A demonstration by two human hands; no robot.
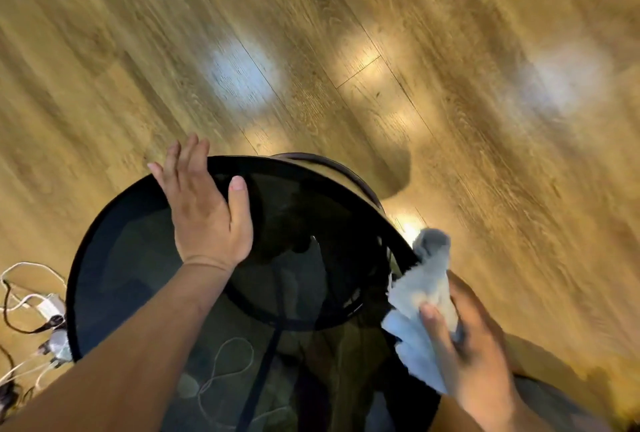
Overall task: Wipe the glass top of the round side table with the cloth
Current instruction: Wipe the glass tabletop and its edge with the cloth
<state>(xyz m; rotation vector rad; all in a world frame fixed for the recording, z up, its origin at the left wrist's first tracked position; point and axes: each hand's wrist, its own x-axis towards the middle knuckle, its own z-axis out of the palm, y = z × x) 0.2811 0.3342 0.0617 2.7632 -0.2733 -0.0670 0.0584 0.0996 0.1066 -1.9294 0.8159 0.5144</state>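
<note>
Clearly the coming move turns on one relation: the glass top (131, 275) lies to the left of the right grip (467, 338) in the frame, while the cloth (415, 296) sits only at the right rim of the table (249, 164), in the lower right of the picture. The right grip is closed around the cloth, thumb across its front and the other fingers curled behind, so the cloth is bunched, not spread. Its long axis runs roughly up and down the frame, following the curve of the rim. The upper end sticks out past the rim over the floor (346, 33), and the lower end hangs below the thumb. Whether it presses on the glass or only brushes the edge I cannot tell, as that part is blurred.

The left grip (204, 209) lies flat and open at the far left rim, fingers straight and reaching past the edge, thumb on the dark border, holding nothing. I judge that it steadies the table. A wipe would need to carry the cloth leftward across the pane toward that hand.

The glass is dark, smoky and see-through, round with a black border, showing black bars (258, 379) and a looped cord (239, 338) beneath. The cloth is pale blue-grey, soft and crumpled, with a ragged edge. Cables (31, 296) lie on the floor at lower left.
</note>
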